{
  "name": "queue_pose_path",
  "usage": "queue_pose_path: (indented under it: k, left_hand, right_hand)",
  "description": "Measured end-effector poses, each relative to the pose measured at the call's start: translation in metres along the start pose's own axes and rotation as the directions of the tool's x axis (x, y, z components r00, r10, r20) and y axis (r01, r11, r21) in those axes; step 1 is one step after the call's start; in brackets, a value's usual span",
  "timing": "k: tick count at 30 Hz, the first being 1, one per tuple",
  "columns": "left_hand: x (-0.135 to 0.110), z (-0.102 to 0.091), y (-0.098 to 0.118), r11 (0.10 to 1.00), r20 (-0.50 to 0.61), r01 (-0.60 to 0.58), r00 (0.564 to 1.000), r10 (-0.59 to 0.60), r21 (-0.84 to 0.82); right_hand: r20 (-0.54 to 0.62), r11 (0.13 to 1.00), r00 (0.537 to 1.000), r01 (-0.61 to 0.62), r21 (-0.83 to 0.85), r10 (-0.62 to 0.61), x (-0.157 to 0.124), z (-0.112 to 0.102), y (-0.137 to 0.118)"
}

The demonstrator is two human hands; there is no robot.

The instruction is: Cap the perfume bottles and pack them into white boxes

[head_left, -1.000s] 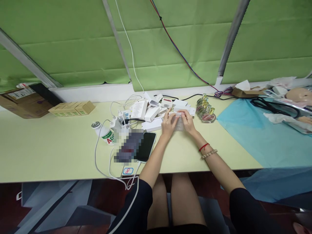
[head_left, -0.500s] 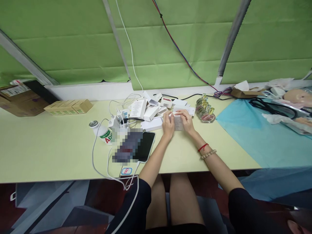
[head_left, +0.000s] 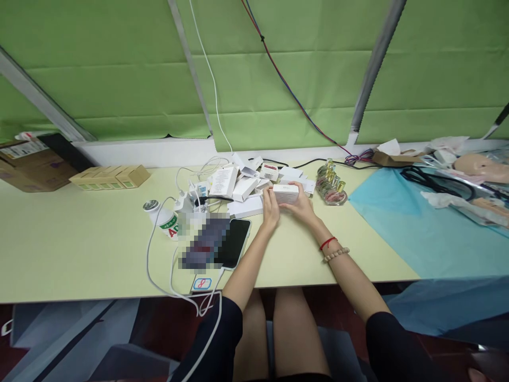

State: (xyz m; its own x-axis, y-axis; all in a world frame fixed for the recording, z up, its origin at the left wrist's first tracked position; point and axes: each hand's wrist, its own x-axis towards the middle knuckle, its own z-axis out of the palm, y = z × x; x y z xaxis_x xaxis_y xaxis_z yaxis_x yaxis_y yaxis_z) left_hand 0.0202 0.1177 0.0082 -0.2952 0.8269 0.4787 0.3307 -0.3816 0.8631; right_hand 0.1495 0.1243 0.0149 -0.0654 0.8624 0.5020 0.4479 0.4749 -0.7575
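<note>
A small white box is lifted a little above the pale green table, held between both hands. My left hand grips its left end with curled fingers. My right hand cups its right end and underside. Just behind them lies a heap of similar white boxes, and to the right stands a cluster of small gold-capped glass bottles.
A dark phone with white charging cables lies to the left of my arms, by a small white drink bottle. Cardboard boxes sit at the far left. A blue sheet covers the table's right side.
The white box, earlier flat under my fingers on the table, has been turned and lifted so its long side faces me. Both hands shifted slightly left with it.
</note>
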Motion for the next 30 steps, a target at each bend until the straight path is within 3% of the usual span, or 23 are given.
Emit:
queue_pose_path:
  k: [6,10,13,17,20,24,27,30]
  left_hand:
    - [-0.001,-0.006,0.013,0.972,0.005,-0.154,0.988,0.156,0.178]
    - [-0.001,-0.008,0.012,0.906,0.0,-0.129,0.99,0.141,0.402]
    - [-0.002,-0.009,0.005,0.841,-0.044,-0.02,0.998,0.052,0.541]
    - [-0.005,-0.009,-0.001,0.757,-0.036,0.109,0.993,-0.112,0.644]
    - [-0.01,-0.005,0.005,0.753,0.048,0.049,0.993,-0.107,0.657]
    - [-0.015,0.003,0.017,0.839,0.183,-0.088,0.983,-0.015,0.537]
    - [-0.016,0.004,0.019,0.834,0.26,-0.171,0.965,0.034,0.525]
    - [-0.014,0.001,0.014,0.761,0.211,-0.15,0.977,0.017,0.631]
  right_hand:
    - [-0.219,0.985,0.971,-0.123,-0.117,0.095,0.002,-0.006,0.003]
    - [-0.33,0.984,0.937,-0.152,-0.092,0.114,0.003,-0.008,0.003]
    - [-0.322,0.988,0.942,-0.127,-0.084,0.093,0.003,-0.009,0.006]
    - [-0.307,0.998,0.951,-0.003,-0.066,-0.018,0.005,-0.011,0.012]
    - [-0.295,0.995,0.952,0.067,-0.078,-0.088,0.007,-0.012,0.016]
    - [-0.311,0.995,0.947,0.063,-0.075,-0.083,0.008,-0.012,0.015]
    - [-0.349,0.999,0.937,-0.009,-0.041,-0.006,0.007,-0.01,0.011]
    - [-0.332,0.988,0.933,-0.152,-0.013,0.139,0.006,-0.009,0.006]
